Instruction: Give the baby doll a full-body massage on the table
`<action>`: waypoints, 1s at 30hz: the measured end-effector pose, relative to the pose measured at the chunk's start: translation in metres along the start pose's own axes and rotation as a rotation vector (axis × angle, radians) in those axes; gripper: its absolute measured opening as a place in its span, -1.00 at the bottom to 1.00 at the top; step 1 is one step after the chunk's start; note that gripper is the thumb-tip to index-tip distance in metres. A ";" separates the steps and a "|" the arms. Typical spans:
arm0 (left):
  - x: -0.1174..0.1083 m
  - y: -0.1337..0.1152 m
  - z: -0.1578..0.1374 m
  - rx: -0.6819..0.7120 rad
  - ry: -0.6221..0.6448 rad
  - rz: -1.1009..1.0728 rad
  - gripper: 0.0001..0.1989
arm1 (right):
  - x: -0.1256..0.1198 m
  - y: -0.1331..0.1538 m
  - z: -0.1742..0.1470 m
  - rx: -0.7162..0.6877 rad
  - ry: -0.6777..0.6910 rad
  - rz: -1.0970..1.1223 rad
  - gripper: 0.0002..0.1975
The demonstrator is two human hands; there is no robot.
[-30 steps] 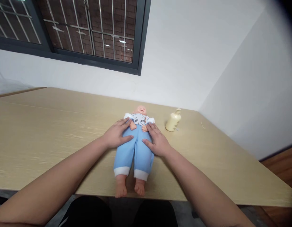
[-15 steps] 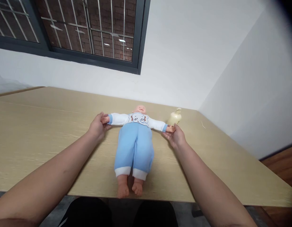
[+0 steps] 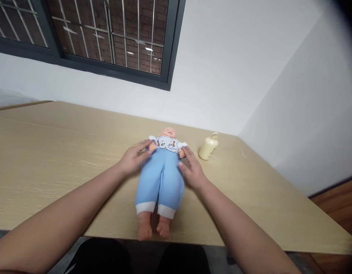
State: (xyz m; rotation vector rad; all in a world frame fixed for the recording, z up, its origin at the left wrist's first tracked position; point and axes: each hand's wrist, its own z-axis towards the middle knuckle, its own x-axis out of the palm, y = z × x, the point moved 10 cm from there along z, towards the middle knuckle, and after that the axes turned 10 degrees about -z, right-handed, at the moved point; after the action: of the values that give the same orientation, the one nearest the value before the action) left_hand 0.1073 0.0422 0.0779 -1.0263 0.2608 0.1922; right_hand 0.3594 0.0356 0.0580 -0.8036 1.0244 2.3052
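Observation:
A baby doll (image 3: 160,179) lies on its back on the wooden table, feet toward me. It wears light blue trousers and a white top with an animal face on the chest. Its arms are bent in, with both small hands at the chest. My left hand (image 3: 134,158) rests against the doll's arm and hand on the left, fingers stretched out and thumb apart. On the other side, my right hand (image 3: 193,169) touches the doll's other hand with straight, spread fingers. A cream pump bottle (image 3: 208,148) stands to the right of my right hand.
The table (image 3: 78,152) reaches back to a white wall (image 3: 221,68) with a barred window (image 3: 113,38) on the left. A thin pale strip (image 3: 243,153) lies near the table's right edge. My knees are below the front edge.
Both my hands have moved inward, folding the doll's outstretched arms to its chest. The fingers that held the doll's hands are now straightened. The pump bottle is no longer partly covered by my right hand.

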 end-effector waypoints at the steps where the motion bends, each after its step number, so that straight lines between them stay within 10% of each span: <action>1: 0.009 -0.006 -0.002 0.056 0.063 0.117 -0.34 | 0.007 0.005 -0.001 -0.014 0.044 -0.064 -0.22; 20: 0.041 -0.007 -0.009 0.164 0.290 0.616 -0.17 | 0.026 0.010 0.002 0.027 0.183 -0.254 -0.23; 26: -0.003 0.001 -0.003 0.086 -0.090 0.264 -0.27 | -0.003 -0.012 0.003 0.108 -0.083 0.010 -0.26; 30: -0.055 0.051 -0.006 -0.205 -0.528 -0.159 -0.39 | -0.024 -0.071 -0.005 0.501 -0.288 0.462 -0.39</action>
State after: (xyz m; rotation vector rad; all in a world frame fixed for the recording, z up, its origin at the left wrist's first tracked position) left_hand 0.0397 0.0608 0.0500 -1.1542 -0.3249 0.3416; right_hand 0.4225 0.0700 0.0368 -0.0309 1.6791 2.2604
